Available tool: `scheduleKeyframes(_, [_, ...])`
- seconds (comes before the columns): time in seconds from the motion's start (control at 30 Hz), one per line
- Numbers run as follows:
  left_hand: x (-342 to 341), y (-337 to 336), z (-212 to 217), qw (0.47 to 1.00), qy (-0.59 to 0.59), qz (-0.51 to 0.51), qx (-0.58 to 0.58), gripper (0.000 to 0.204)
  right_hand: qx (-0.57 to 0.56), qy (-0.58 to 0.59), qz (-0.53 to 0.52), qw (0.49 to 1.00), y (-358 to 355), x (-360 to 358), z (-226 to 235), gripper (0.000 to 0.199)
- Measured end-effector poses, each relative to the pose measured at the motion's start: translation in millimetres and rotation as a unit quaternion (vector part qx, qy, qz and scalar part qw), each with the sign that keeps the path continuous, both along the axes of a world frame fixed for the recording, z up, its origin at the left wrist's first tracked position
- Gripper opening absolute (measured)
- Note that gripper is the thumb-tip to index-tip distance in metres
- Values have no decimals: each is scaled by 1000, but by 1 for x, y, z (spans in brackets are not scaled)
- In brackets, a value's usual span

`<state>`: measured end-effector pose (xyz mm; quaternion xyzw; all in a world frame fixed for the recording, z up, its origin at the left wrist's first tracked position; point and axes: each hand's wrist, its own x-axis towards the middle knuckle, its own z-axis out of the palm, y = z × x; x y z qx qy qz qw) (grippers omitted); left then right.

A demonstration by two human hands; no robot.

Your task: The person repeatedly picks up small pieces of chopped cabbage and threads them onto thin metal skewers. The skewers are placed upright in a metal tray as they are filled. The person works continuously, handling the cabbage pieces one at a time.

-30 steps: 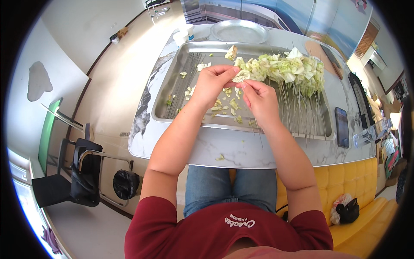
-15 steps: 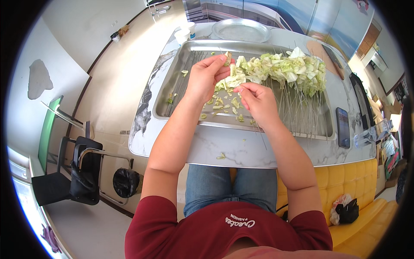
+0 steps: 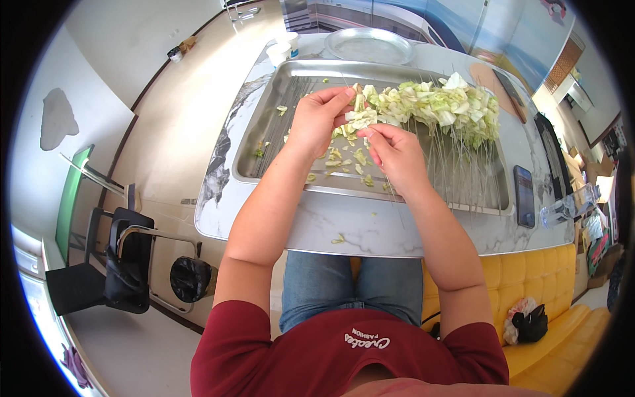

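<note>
both hands (image 3: 317, 122) (image 3: 395, 152) pinching cabbage pieces (image 3: 360, 118) over steel tray (image 3: 264, 165) holding cabbage skewers (image 3: 443, 109).

Two hands (image 3: 317, 122), one tray (image 3: 264, 126), one phone (image 3: 523, 196)

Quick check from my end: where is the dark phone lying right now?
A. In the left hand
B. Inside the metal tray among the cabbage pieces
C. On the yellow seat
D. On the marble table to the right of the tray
D: the phone lies flat on the marble table, just outside the right rim of the metal tray, clear of both hands.
</note>
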<state>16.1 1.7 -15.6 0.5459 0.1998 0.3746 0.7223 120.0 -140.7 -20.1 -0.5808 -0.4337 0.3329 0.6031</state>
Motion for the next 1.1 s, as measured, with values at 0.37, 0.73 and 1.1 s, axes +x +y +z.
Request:
scheduleKeyframes(0.37, [-8,24,-2,991,1,130,-24,27,-125,-129,49,983,-13,5,15,14])
scheduleKeyframes(0.73, [0,-9,-20,760,336,-68,552,23,-163,-485,-174,842,0,38,-17,18])
scheduleKeyframes(1.1, [7,-8,-39,727,256,-171,614,27,-227,-539,-117,803,2,16,-6,16])
